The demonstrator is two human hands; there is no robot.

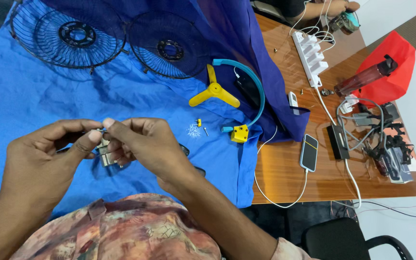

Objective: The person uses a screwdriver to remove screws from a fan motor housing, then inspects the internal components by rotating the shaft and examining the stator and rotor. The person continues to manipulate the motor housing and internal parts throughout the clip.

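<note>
At the lower left of the frame, my left hand [49, 154] and right hand [143, 142] pinch a small metal part [106, 155] together. The fan looks apart: two grilles [116, 36], yellow blade [214, 91], tiny screws [193, 130] wait on the blue cloth [25, 96].

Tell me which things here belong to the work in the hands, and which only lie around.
Belonging to the work:
left hand and right hand, gripping a small metal part
two wire fan guards
yellow fan blade
small screws

Only lying around:
phone
white power strip
red bag
</note>
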